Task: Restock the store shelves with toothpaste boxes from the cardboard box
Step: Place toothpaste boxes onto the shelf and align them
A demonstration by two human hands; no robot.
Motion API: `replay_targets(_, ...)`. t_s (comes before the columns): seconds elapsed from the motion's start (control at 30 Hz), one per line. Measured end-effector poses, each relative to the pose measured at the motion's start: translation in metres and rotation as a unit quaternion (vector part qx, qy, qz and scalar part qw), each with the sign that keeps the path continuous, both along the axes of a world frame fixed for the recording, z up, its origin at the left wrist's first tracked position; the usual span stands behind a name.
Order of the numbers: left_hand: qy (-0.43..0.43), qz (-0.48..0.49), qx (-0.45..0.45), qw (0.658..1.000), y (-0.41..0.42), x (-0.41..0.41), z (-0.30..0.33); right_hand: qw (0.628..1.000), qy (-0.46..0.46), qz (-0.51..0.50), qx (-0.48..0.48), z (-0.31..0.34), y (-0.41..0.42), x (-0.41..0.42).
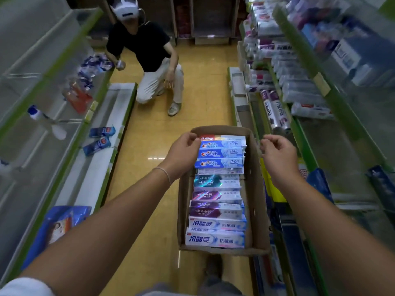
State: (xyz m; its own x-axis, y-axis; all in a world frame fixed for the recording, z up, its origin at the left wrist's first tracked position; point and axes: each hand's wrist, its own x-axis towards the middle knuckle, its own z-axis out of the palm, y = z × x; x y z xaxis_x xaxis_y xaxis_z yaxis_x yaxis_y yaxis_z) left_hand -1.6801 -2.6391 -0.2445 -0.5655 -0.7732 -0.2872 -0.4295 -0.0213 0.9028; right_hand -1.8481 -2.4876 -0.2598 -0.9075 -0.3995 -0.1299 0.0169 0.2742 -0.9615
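The cardboard box point(255, 189) looked matt brown; the toothpaste boxes point(218, 221) were glossy printed card; the floor point(149, 167) shone.
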Motion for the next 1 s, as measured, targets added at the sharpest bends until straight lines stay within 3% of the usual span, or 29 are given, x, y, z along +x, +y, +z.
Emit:
replay_targets(0.6,-0.127,0.007,0.003,0.992,-0.055,-0.071,-0.141,0.981,-0.05,0.092,0.162,-0.142,-0.044,-0.063)
replay_targets(0.8,-0.178,0.028,0.054,0.982,-0.074,-0.085,-0.196,0.971,-0.09,0.109,0.19,-0.181,-0.069,-0.075)
replay_targets(1.0,-0.131,0.047,0.138,0.981,-0.079,-0.091,-0.222,0.962,-0.115,0.136,0.207,-0.204,-0.083,-0.071)
